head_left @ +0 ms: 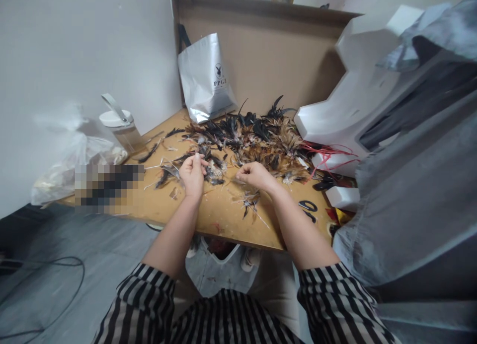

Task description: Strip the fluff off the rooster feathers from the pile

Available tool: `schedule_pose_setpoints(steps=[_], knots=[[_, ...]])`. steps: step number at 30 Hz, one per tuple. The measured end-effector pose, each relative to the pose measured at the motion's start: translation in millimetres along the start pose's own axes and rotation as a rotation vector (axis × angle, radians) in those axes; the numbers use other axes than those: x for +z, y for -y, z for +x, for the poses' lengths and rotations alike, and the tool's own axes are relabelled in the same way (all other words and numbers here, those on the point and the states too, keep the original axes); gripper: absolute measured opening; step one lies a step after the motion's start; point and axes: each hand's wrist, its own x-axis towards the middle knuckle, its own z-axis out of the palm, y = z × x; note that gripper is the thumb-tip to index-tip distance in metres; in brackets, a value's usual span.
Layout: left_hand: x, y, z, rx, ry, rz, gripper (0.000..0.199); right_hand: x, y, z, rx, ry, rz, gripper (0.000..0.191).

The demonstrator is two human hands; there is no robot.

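Piles of black and brown feathers (261, 130) lie across the wooden table. My left hand (193, 174) is over the left part of them, beside a dark bunch with pale fluff (215, 169); its fingers are bent together, and anything between them is too small to make out. Level with it on the right, my right hand (254, 175) has its fingertips pinched at the front edge of the brown feathers; what they hold, if anything, cannot be made out. Below the hands, between my forearms, lies a small tuft of loose feathers (250, 203).
Black-handled scissors (307, 206) lie right of my right forearm. Red strings (330, 155) are at the right. A silver bag (206, 78) stands at the back. A lidded cup (124, 130) and a plastic bag (80, 160) are at the left. A bin (220, 252) is below the table edge.
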Motion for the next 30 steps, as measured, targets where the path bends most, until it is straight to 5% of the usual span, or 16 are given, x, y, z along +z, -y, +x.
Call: schedule_pose_setpoints(steps=[7,16,22,30], knots=[[-19.4,4,16,0.021,-0.086,0.001,0.031,34,12,33,0.022,-0.087,-0.121,0.018],[-36.7,13,34,-0.007,-0.232,-0.114,0.035,53,31,60,0.098,-0.233,-0.293,0.020],[-36.7,18,32,-0.050,-0.233,-0.108,0.035,70,24,75,0.236,-0.148,-0.429,0.018],[-32.6,17,24,-0.026,-0.098,-0.026,0.032,45,6,64,0.258,-0.088,-0.129,0.023]])
